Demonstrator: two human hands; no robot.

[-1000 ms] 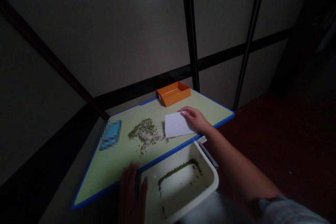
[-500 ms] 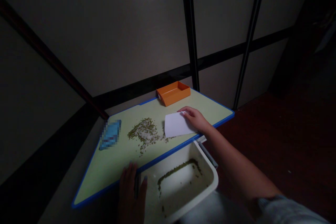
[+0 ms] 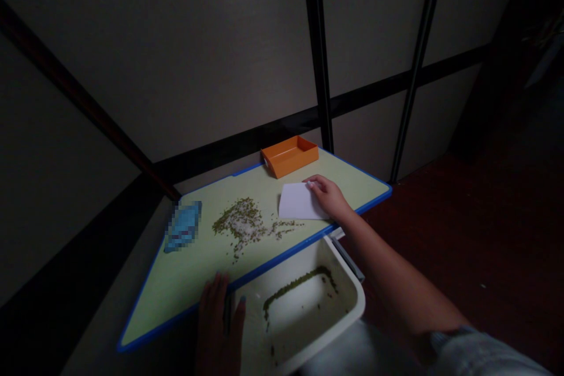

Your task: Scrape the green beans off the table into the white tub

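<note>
My right hand (image 3: 328, 194) pinches a white card (image 3: 302, 201) by its right side, thumb on top. The card is just above the board, right of a loose heap of small green and whitish grains (image 3: 240, 220). A thin trail of grains (image 3: 282, 228) runs from the heap toward the card. My left hand (image 3: 218, 317) straddles the left rim of a white tub (image 3: 352, 305), thumb on the inner side and fingers by the board's edge. Inside the tub, green grains (image 3: 295, 284) lie in a line along the bottom edge.
The pale green board (image 3: 176, 299) has a blue rim. An orange open tray (image 3: 293, 163) stands at its back edge, and a blue packet (image 3: 184, 226), partly blurred out, lies at its left. Behind rises a panelled wall (image 3: 238, 59); dark red floor (image 3: 458, 229) lies to the right.
My right hand has lifted the card slightly up and back, away from the near edge, uncovering the grain trail. The left hand and tub stay in place.
</note>
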